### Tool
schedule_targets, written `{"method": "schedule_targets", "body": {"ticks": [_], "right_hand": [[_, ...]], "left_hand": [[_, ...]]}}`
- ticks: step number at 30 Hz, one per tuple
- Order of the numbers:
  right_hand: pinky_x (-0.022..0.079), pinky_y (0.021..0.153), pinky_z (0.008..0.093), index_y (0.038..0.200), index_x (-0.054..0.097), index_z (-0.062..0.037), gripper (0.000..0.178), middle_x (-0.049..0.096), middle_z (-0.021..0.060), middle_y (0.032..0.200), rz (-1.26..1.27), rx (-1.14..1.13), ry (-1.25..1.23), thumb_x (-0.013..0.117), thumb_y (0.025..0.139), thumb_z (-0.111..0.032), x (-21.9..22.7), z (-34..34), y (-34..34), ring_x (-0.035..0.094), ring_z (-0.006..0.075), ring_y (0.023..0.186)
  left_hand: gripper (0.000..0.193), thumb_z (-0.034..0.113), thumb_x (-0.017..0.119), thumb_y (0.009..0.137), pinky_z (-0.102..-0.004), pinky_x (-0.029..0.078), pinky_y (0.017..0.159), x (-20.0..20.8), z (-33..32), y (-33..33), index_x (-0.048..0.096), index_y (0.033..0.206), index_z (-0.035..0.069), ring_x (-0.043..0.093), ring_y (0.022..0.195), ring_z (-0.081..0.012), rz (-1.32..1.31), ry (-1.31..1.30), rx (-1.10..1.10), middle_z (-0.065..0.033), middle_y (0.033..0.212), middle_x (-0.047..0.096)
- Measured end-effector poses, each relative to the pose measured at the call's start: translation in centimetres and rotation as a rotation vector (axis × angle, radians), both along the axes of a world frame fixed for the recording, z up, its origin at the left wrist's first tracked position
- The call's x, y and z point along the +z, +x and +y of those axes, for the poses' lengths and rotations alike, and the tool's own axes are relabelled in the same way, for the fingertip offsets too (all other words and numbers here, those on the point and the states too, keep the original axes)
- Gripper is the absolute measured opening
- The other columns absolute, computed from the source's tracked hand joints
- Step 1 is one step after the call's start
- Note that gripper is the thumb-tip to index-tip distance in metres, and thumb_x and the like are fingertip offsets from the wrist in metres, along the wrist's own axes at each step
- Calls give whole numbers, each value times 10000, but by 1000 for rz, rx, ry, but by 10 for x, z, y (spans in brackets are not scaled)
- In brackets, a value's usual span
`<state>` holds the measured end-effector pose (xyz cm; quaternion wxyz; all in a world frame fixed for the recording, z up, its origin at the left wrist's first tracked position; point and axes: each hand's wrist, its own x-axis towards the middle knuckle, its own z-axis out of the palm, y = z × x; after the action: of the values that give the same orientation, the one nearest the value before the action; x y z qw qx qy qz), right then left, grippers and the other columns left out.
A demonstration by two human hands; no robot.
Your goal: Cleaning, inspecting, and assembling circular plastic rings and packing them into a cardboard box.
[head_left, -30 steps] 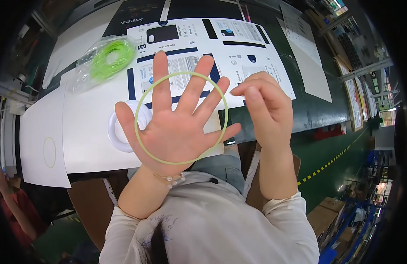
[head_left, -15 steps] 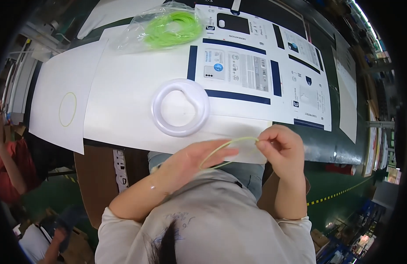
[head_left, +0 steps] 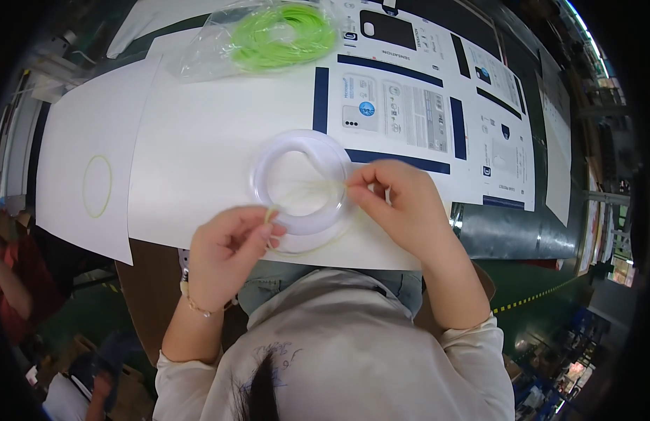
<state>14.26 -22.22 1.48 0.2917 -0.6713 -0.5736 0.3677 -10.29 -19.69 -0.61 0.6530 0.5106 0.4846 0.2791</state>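
A white plastic ring [head_left: 262, 165] lies on the white sheet in front of me. Over its near part, my left hand [head_left: 229, 247] and my right hand [head_left: 401, 205] stretch a thin yellow-green loop [head_left: 269, 213], like a rubber band or cord. Each hand pinches it between thumb and fingertips, the left at the ring's near left side, the right at its right side. Blur hides whether the loop touches the ring. A similar green loop [head_left: 85, 188] lies flat on the paper at far left.
A clear plastic bag with a bundle of bright green loops [head_left: 286, 35] lies at the back. Printed packaging sheets [head_left: 402, 137] cover the right of the table. White paper [head_left: 191, 154] spreads over the left. Another person's arm [head_left: 15, 284] shows at the far left.
Both hands have moved forward and over the white ring, taking the loop with them. My left hand, earlier spread and blurred inside the loop, now pinches it.
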Motion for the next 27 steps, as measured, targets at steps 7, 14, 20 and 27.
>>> {"method": "schedule_targets", "body": {"ticks": [7, 14, 20, 27], "right_hand": [[416, 545, 237, 865, 699, -3, 124, 639, 32, 705, -81, -38, -4, 720, 804, -109, -11, 44, -12, 491, 82, 571], [450, 578, 215, 881, 706, 6, 129, 647, 13, 696, -36, -92, -62, 719, 825, -110, -16, 49, -7, 534, 55, 610], [455, 584, 214, 869, 710, 5, 132, 656, 23, 703, -81, -83, -116, 725, 815, -114, -12, 55, -6, 545, 61, 607], [459, 571, 232, 858, 717, -7, 137, 663, 51, 687, -192, -63, -110, 730, 794, -127, -10, 54, -6, 554, 87, 578]], "left_hand": [[79, 66, 656, 885, -209, 448, 551, -10, 45, 1, 628, 880, -8, 557, 610, -56, 304, 342, -36, -31, 696, 651], [115, 60, 693, 840, -227, 407, 498, -10, 55, 10, 670, 947, 24, 514, 540, -82, 321, 374, -8, -27, 662, 585], [245, 64, 706, 829, -250, 418, 501, -11, 64, 12, 659, 1069, 59, 507, 522, -110, 440, 482, -35, -28, 661, 571], [261, 70, 719, 812, -261, 433, 512, -10, 62, 12, 674, 1069, 75, 518, 536, -131, 496, 520, -66, -33, 672, 566]]}}
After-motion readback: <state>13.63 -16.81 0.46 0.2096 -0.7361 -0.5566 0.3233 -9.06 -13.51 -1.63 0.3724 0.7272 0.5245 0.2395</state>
